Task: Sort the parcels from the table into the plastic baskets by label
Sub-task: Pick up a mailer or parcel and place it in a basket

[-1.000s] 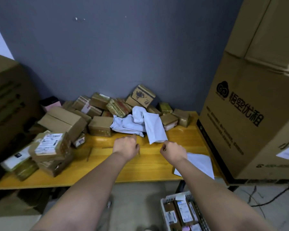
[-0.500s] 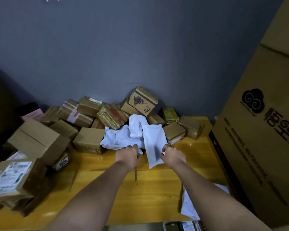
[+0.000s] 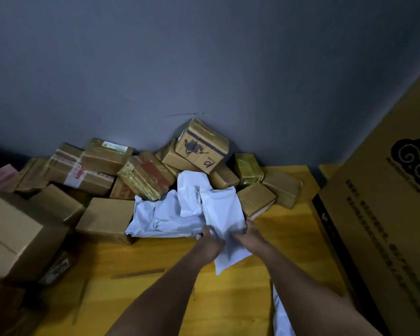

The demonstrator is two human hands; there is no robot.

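Hands together at the middle of the yellow wooden counter [image 3: 155,299], both forearms reaching in from the lower edge. Left hand [image 3: 210,241] clamped on the left edge of a white poly mailer [image 3: 224,219], fingers curled into the plastic; right hand [image 3: 249,235] gripping the same mailer on its right side, thumb tucked under a fold. Mailer crumpled, its lower corner hanging onto the counter between the wrists, its upper part lying on a second white mailer [image 3: 163,218] spread to the left.

Behind and around — a heap of brown cardboard parcels against the grey wall [image 3: 204,57]: a tilted box with a dark stamp [image 3: 201,146] on top, a box wrapped in yellowish tape [image 3: 146,177] just left of the mailers, small boxes [image 3: 256,200] touching the held mailer's right edge. Large plain box [image 3: 22,236] at the left, blurred. Tall printed carton [image 3: 386,214] standing on the right. Another white sheet or bag [image 3: 280,316] under the right forearm at the counter's near edge — cannot tell which.
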